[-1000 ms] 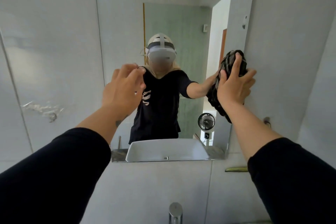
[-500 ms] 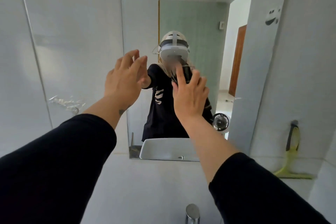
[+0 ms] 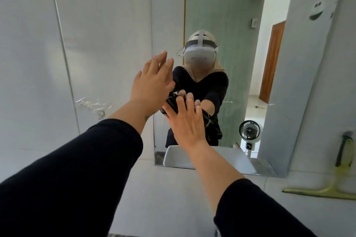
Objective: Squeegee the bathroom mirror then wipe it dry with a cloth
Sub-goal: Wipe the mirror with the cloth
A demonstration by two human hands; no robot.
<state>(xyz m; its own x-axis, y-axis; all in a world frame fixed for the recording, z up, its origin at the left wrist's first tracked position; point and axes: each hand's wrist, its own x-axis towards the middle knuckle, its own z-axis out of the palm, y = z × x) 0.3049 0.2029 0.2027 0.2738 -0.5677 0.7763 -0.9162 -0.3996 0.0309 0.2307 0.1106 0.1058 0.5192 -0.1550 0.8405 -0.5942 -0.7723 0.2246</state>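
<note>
My right hand (image 3: 185,123) has its fingers straight, pressing the dark cloth (image 3: 173,103) flat against the lower left part of the mirror (image 3: 240,25). My left hand (image 3: 152,84) is up at the mirror's left edge, fingers straight, holding nothing. The yellow squeegee (image 3: 341,179) leans on the wall right of the mirror.

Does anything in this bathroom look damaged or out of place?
Yes. On the wall tile left of the mirror is a ragged whitish patch that looks like torn tape or glue residue. Otherwise things look ordinary: the squeegee leans against the right wall.
</note>
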